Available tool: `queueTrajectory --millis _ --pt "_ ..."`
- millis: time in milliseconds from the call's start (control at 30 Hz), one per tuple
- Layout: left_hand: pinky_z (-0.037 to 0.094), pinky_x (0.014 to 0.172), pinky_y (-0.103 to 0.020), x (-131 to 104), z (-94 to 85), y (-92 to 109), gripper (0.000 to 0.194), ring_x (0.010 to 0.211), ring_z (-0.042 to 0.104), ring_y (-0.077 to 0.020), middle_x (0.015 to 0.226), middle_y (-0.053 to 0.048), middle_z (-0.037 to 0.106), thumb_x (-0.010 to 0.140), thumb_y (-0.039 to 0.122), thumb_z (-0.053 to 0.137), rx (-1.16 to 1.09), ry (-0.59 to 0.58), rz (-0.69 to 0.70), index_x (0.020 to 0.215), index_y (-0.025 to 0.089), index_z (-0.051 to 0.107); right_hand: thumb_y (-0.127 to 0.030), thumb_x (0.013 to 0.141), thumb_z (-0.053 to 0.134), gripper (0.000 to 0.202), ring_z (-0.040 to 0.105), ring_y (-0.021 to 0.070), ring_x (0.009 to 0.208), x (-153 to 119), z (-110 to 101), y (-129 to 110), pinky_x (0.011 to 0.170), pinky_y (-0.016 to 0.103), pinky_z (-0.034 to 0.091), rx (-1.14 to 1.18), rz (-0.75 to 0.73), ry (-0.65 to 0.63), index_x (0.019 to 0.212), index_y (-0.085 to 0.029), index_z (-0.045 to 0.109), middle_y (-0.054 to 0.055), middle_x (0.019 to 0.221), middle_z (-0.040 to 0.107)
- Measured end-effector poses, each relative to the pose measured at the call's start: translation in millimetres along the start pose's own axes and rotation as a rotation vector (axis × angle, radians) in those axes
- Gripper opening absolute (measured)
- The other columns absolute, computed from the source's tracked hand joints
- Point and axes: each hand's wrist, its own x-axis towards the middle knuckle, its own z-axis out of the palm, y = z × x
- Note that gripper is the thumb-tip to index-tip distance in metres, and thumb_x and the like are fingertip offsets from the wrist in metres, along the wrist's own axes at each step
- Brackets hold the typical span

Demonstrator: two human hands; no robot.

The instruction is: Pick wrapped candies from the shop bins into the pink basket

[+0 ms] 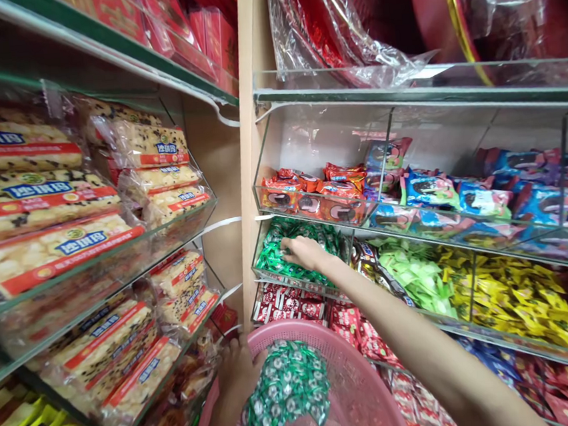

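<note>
By the left hand (234,366), the pink basket's (279,327) left rim was held. Green sweets (288,387) were heaped inside, with room to their right. Past a glass edge (280,275), more sweets (268,254) were touched by the right hand (305,252); whether any were pinched could not be told.

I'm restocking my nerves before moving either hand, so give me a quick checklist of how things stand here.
1. Left hand at the pink basket's rim: ok; it is on the left side.
2. Right hand at the green sweets on the shelf: ok.
3. Sweets gripped in the right hand: cannot tell; the fingertips are down among the wrappers.
4. Room in the basket: ok; the green pile inside leaves part of the bottom bare.
5. Only green wrappers in that pile: ok, as far as its surface shows.
6. Basket supported from below: cannot tell; its underside is hidden.
</note>
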Motion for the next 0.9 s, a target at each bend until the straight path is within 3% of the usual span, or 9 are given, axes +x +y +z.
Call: queueTrajectory --millis 167,333,467,667,767,900 --pt "0.038 0.087 -0.036 -2 -3.3 1 0.055 0.106 0.055 -0.0297 0.113 -0.017 0.060 0.087 0.046 0.042 0.008 0.010 0.018 0.125 0.007 0.049 -0.035 0.089 0.051 0.028 0.061 0.0177 0.082 -17 -11 1 0.062 0.022 0.033 0.108 -0.003 0.094 0.113 -0.022 0.053 0.005 0.089 0.066" --pt "0.039 0.086 -0.036 -1 -4.1 3 0.054 0.103 0.056 -0.0298 0.108 -0.016 0.062 0.087 0.046 0.043 0.022 0.028 0.045 0.124 0.008 0.050 -0.034 0.089 0.051 0.025 0.055 0.0128 0.066 -63 -11 -14 0.058 0.021 0.030 0.324 -0.064 0.160 0.109 -0.020 0.054 -0.001 0.071 0.062" --pt "0.040 0.083 -0.037 -1 -5.1 5 0.052 0.100 0.057 -0.0303 0.105 -0.015 0.062 0.087 0.047 0.043 0.028 0.022 0.046 0.121 0.008 0.052 -0.036 0.088 0.051 0.022 0.051 0.0112 0.059 -109 30 -27 0.056 0.021 0.029 0.480 -0.090 0.016 0.104 -0.021 0.055 -0.003 0.066 0.059" --pt "0.039 0.085 -0.037 -2 -7.5 10 0.052 0.101 0.056 -0.0294 0.108 -0.015 0.061 0.087 0.047 0.043 0.030 -0.003 0.029 0.122 0.010 0.051 -0.027 0.080 0.058 0.014 0.058 0.0160 0.074 -151 110 -23 0.057 0.023 0.030 0.335 -0.011 -0.202 0.093 -0.021 0.061 0.002 0.081 0.066" --pt "0.038 0.086 -0.037 -1 -6.3 12 0.054 0.102 0.056 -0.0293 0.109 -0.015 0.060 0.087 0.049 0.042 0.027 -0.008 0.035 0.124 0.010 0.049 -0.024 0.078 0.057 0.013 0.060 0.0192 0.080 -155 126 -18 0.060 0.024 0.033 0.281 -0.002 -0.240 0.090 -0.019 0.063 0.004 0.087 0.068" --pt "0.038 0.085 -0.037 -1 -4.9 14 0.054 0.102 0.055 -0.0289 0.111 -0.014 0.060 0.087 0.048 0.042 0.032 -0.006 0.037 0.126 0.011 0.047 -0.019 0.076 0.056 0.018 0.062 0.0212 0.083 -149 129 -19 0.063 0.025 0.036 0.246 0.028 -0.291 0.092 -0.018 0.066 0.007 0.090 0.069"
